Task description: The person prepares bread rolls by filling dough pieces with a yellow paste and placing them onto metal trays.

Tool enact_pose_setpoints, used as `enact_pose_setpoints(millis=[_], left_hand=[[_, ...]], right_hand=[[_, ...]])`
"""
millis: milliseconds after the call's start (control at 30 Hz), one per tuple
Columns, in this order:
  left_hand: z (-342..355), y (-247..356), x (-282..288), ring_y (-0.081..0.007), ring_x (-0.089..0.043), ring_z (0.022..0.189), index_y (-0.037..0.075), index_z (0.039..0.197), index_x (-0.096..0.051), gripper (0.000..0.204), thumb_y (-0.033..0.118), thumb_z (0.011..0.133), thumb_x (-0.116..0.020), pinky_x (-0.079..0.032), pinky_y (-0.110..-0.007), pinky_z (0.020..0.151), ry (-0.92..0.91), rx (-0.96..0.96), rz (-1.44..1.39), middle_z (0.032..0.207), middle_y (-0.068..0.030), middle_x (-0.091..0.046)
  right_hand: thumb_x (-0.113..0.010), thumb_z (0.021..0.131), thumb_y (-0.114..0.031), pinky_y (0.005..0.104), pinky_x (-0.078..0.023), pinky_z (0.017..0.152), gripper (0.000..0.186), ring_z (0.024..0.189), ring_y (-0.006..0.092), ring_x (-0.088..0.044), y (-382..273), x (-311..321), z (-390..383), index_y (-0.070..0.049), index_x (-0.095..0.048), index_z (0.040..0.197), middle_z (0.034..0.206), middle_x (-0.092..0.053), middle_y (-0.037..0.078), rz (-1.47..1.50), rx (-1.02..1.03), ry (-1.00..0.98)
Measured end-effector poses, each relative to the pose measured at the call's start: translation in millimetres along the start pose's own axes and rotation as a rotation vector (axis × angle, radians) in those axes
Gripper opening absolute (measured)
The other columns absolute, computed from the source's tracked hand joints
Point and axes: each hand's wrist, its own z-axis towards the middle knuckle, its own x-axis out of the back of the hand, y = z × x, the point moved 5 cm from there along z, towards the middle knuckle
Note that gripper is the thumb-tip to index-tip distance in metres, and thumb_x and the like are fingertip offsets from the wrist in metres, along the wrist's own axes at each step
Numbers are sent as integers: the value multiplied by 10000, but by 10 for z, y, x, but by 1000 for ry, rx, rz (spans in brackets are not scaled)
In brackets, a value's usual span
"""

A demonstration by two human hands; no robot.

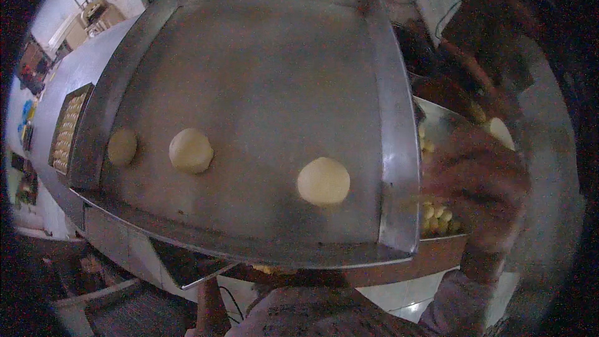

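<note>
Blurred by motion, my right hand point(477, 178) is over a metal tray point(444, 112) to the right of the large metal pan. Small pale yellow dough pieces point(439, 217) lie in that tray, beside and below the hand. Whether its fingers hold anything is not clear. My left forearm point(213, 309) rises from the lower edge, and its hand is hidden beneath the near rim of the large pan. Inside the raised-rim metal pan point(262, 87) sit three round pale dough balls: one at far left point(122, 147), one left of centre point(191, 151) and one nearer the right wall point(324, 181).
At the left, a smaller tray point(70, 128) holds rows of small pale pieces on a light table point(93, 65). A person's blurred arm point(471, 65) shows at the upper right, near a pale rounded thing point(501, 133). A dark grated surface point(137, 312) lies at the lower left.
</note>
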Motion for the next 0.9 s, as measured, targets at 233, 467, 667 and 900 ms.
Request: enact_pose_setpoints(millis=[233,467,667,900], left_hand=[[237,145,55,-346,-566,968,144,1205,-543,407,330,845,-581,-456,-472,820,-8,-123,88,1078,-186,-586],[65,802,821,-350,-574,942,168,1200,-553,393,348,852,-578,-468,-478,794,641,-542,807,1060,-180,-596],[-137,704,1148,-359,-562,980,95,1246,-489,416,313,900,-567,-481,-406,843,478,-536,231,1115,-173,-568],[-1189,1274,1554,-248,-540,1058,30,1193,-498,338,202,911,-570,-444,-358,901,352,-648,-708,1135,-136,-547]], right_hand=[[-627,777,-63,322,-460,764,76,816,186,-595,-308,73,64,-81,-674,834,911,-653,64,-115,-67,52],[-622,815,-254,355,-484,738,199,802,208,-623,958,-558,-1626,-65,-656,865,855,-661,71,-460,-816,-447],[-704,698,-429,454,-500,708,441,863,303,-634,1210,-1097,-2870,-41,-637,898,892,-656,133,-615,-929,-753],[-590,842,-193,430,-503,726,188,814,307,-625,304,-352,-2141,-52,-637,956,912,-644,131,-185,-661,-27]])
